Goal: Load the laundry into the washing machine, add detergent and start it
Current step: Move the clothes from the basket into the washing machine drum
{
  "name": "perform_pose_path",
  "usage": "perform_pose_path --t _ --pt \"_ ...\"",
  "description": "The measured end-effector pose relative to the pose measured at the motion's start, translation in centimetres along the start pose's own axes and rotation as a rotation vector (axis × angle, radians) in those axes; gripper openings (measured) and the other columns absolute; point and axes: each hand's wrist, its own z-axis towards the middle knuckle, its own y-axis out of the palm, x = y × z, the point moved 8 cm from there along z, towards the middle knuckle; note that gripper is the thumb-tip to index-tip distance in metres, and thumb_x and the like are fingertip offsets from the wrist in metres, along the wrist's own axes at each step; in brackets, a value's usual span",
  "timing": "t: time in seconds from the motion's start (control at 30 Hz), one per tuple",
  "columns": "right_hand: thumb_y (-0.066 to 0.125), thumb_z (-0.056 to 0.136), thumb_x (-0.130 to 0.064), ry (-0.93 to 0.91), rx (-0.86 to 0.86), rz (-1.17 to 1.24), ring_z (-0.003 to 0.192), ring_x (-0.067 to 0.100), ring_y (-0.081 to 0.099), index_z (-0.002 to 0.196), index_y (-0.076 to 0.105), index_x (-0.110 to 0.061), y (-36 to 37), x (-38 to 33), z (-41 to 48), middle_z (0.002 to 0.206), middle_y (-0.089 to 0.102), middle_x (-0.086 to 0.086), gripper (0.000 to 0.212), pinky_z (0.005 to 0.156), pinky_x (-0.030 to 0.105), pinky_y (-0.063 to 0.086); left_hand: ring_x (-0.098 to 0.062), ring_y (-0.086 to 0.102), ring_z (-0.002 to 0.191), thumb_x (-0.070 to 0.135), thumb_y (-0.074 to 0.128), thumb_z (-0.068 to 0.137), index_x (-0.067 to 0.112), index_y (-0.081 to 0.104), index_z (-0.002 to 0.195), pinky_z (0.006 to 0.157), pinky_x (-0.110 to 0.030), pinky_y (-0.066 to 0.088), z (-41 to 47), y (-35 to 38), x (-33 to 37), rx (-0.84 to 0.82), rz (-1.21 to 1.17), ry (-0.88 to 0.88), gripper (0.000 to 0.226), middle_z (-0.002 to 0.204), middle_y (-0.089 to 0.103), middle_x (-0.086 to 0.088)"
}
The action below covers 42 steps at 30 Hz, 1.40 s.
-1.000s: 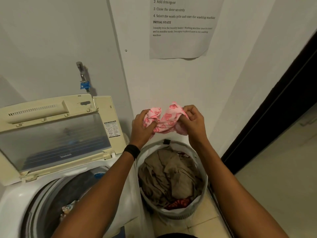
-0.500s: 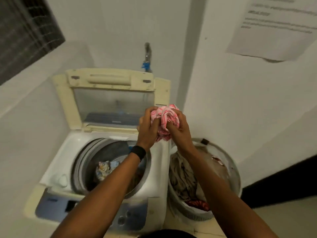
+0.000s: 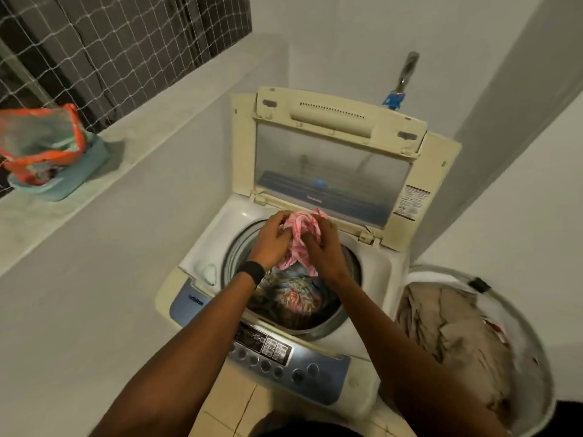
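Note:
A top-loading washing machine (image 3: 377,272) stands open, its lid (image 3: 331,165) raised against the wall. Both hands hold a bunched pink patterned cloth (image 3: 301,234) over the drum opening. My left hand (image 3: 273,239) grips its left side and my right hand (image 3: 321,250) its right side. Patterned clothes (image 3: 293,298) lie inside the drum below. To the right a round laundry basket (image 3: 533,329) holds brown garments (image 3: 448,329). An orange and teal detergent pouch (image 3: 41,143) rests on the ledge at far left.
The blue control panel (image 3: 284,351) with buttons runs along the machine's front. A tap with a blue fitting (image 3: 400,86) sticks out of the wall behind the lid. A netted window (image 3: 104,48) is above the ledge. Walls close in on both sides.
Both hands carried the pink cloth from above the basket leftward and down to over the drum. The view swung left, bringing the ledge and pouch into sight.

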Motion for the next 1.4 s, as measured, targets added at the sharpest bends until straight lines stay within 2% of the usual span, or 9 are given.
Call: perform_pose_path --t 0.2,0.37,0.43,0.57,0.77,0.87,1.17,1.3,1.4 --pt "0.052 0.104 -0.021 0.276 -0.158 -0.125 0.112 0.017 0.062 0.142 0.055 -0.023 1.6 4.4 0.6 0.131 0.064 0.005 0.039 0.096 0.036 0.053 -0.024 0.06 0.124 0.004 0.051 0.101 0.025 0.058 0.138 0.108 -0.038 0.047 0.9 -0.7 -2.7 -0.041 0.136 -0.039 0.043 0.136 0.065 -0.005" --pt "0.057 0.104 -0.018 0.27 -0.132 -0.136 0.095 -0.007 0.058 0.135 0.061 -0.015 -0.3 3.7 -0.5 0.117 0.063 -0.007 0.032 0.08 0.006 0.043 -0.015 0.066 0.101 0.01 0.052 0.103 0.026 0.062 0.13 0.089 -0.03 0.054 1.9 1.8 -1.3 -0.131 0.103 0.028 0.033 0.106 0.071 0.004" --pt "0.057 0.104 -0.023 0.269 -0.116 -0.171 0.098 -0.004 0.059 0.134 0.061 -0.017 -1.7 3.6 -1.1 0.118 0.064 -0.008 0.031 0.083 0.005 0.044 -0.018 0.069 0.102 0.007 0.05 0.102 0.026 0.064 0.124 0.091 -0.037 0.057 2.4 3.7 -0.3 -0.182 0.064 0.076 0.032 0.105 0.073 0.0" --pt "0.059 0.102 -0.029 0.335 -0.007 -0.139 0.113 0.017 0.064 0.13 0.063 -0.021 -6.5 5.2 -3.3 0.125 0.068 -0.001 0.029 0.098 0.032 0.053 -0.015 0.07 0.103 0.01 0.051 0.103 0.024 0.068 0.12 0.095 -0.043 0.058 2.4 9.3 1.6 -0.317 0.076 0.132 0.028 0.11 0.075 0.0" --pt "0.065 0.099 -0.02 0.45 0.236 -0.14 0.097 0.012 0.067 0.121 0.068 -0.017 -15.0 7.9 -8.6 0.12 0.067 -0.01 0.022 0.081 0.023 0.051 -0.013 0.072 0.097 0.008 0.053 0.102 0.022 0.068 0.121 0.097 -0.042 0.057 0.5 19.1 4.7 -0.537 0.064 0.147 0.028 0.11 0.076 0.0" --pt "0.064 0.099 -0.012 0.497 0.319 -0.158 0.101 0.013 0.066 0.122 0.068 -0.011 -18.7 9.1 -11.5 0.121 0.067 0.0 0.023 0.089 0.025 0.051 -0.013 0.074 0.095 0.007 0.052 0.1 0.023 0.069 0.114 0.098 -0.044 0.056 -1.0 23.1 5.9 -0.633 0.065 0.144 0.028 0.104 0.077 0.0" --pt "0.063 0.095 -0.001 0.658 0.464 -0.25 0.084 0.01 0.063 0.112 0.069 -0.007 -28.5 14.9 -19.5 0.097 0.068 -0.004 0.019 0.065 0.007 0.045 -0.021 0.069 0.109 0.034 0.05 0.085 0.026 0.072 0.115 0.098 -0.04 0.055 -5.5 33.0 7.5 -0.783 0.197 0.17 0.038 0.113 0.076 0.001" --pt "0.07 0.094 -0.013 0.782 0.384 -0.377 0.101 0.021 0.065 0.12 0.068 -0.004 -31.2 19.6 -22.9 0.114 0.07 0.009 0.028 0.079 0.02 0.044 -0.016 0.071 0.103 0.038 0.055 0.082 0.032 0.074 0.106 0.094 -0.038 0.057 -7.2 37.1 7.4 -0.81 0.231 0.159 0.031 0.105 0.077 0.006" --pt "0.069 0.093 -0.026 0.887 0.247 -0.472 0.116 0.033 0.063 0.133 0.062 -0.011 -31.3 23.3 -24.9 0.125 0.068 0.012 0.043 0.093 0.038 0.052 -0.014 0.068 0.102 0.013 0.062 0.096 0.019 0.075 0.113 0.093 -0.027 0.055 -8.4 38.9 7.7 -0.806 0.251 0.153 0.022 0.109 0.076 -0.001"
